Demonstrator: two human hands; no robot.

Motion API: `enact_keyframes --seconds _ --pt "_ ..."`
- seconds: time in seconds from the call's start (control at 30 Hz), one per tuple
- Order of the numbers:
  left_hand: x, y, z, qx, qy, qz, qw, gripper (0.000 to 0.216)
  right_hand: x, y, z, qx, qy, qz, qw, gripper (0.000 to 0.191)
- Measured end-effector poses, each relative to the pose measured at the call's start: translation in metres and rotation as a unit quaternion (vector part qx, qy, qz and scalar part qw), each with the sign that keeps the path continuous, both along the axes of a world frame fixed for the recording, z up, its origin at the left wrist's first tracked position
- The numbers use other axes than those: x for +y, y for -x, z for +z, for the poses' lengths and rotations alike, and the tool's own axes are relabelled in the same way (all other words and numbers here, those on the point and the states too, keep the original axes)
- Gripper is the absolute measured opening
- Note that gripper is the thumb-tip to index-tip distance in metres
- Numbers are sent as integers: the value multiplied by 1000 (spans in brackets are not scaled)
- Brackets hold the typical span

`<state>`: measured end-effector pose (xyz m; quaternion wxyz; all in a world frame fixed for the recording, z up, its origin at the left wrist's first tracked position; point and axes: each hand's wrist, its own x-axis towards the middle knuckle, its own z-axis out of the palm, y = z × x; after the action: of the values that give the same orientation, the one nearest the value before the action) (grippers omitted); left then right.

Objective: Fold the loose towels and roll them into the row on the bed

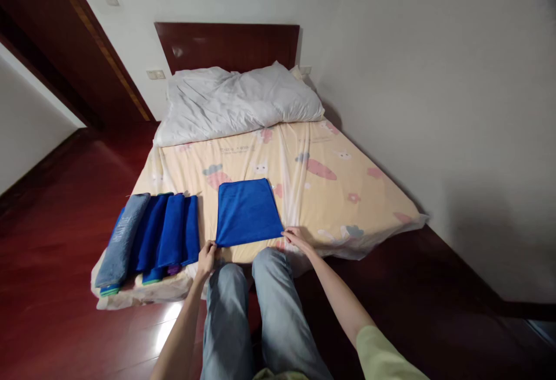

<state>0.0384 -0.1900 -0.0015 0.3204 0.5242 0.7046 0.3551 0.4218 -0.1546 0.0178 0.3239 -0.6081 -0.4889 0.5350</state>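
A blue towel (247,211) lies flat as a folded square near the foot of the bed (330,194). My left hand (206,257) pinches its near left corner, fingers closed on the cloth. My right hand (296,237) rests at its near right corner, fingers curled onto the edge. To the left, a row of folded towels (167,232), mostly blue with one grey towel (121,240) on the outside, lies overlapping on the sheet.
A white duvet (237,102) is bunched against the dark wooden headboard (226,44). The bed stands against the white wall on the right. Dark red wooden floor (56,218) surrounds it. My legs in jeans (256,316) press against the bed's foot.
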Motion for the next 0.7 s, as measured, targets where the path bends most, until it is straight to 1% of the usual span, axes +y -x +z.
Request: enact_keyframes --seconds 0.13,0.2,0.33,0.4,0.47,0.53,0.6,0.63,0.7 --pt "-2 -3 1 1 -16 11 1000 33 -1 -4 -4 32 4 -35 999 31" --pt "-3 -4 2 8 -24 12 1000 34 1 -4 -7 25 3 -29 999 30" --pt "-8 -4 5 38 -45 4 998 38 4 -5 -8 -43 -6 36 998 24" --pt "-13 -2 6 51 -51 -4 997 37 2 -9 -8 -89 13 83 993 24" --pt "-19 -1 7 62 -41 -27 997 36 -2 -17 -7 -120 50 137 982 26" --pt "-24 1 7 78 -17 -64 995 36 -5 -26 -5 -122 85 185 971 26" --pt "-26 0 6 95 2 -91 991 36 -2 -32 -3 -106 112 214 965 26" --pt "-25 -1 4 108 6 -95 990 36 4 -33 -1 -100 120 221 963 29" --pt "-23 -4 -1 142 6 -83 986 37 24 -31 4 -93 120 220 964 39"
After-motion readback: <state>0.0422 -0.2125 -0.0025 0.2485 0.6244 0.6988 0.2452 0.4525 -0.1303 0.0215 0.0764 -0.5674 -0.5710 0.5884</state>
